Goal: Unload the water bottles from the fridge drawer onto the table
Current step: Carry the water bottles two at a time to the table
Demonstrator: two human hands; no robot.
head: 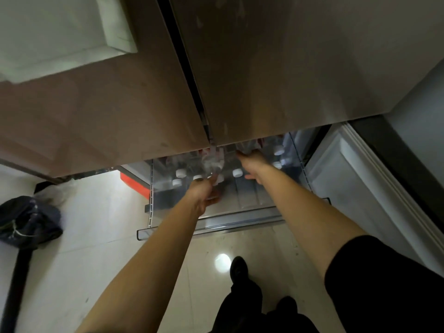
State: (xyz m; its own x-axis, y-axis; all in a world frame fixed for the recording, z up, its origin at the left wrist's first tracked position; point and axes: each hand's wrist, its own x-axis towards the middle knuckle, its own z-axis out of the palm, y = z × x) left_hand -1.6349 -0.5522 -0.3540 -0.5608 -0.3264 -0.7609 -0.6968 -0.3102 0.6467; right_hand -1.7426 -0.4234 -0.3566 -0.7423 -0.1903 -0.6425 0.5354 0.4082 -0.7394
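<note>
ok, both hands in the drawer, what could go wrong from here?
1. The right hand reaches in under the fridge door: a bottle lifted up may hit its lower edge.
2. The bottles stand packed together; pulling one with the left hand may topple neighbours.
3. A dropped bottle could land on the shoe.

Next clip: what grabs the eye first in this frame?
Two bare arms reach down into an open clear fridge drawer at centre, the left hand and right hand among white-capped water bottles. The closed fridge doors loom above, filling the upper frame.
</note>
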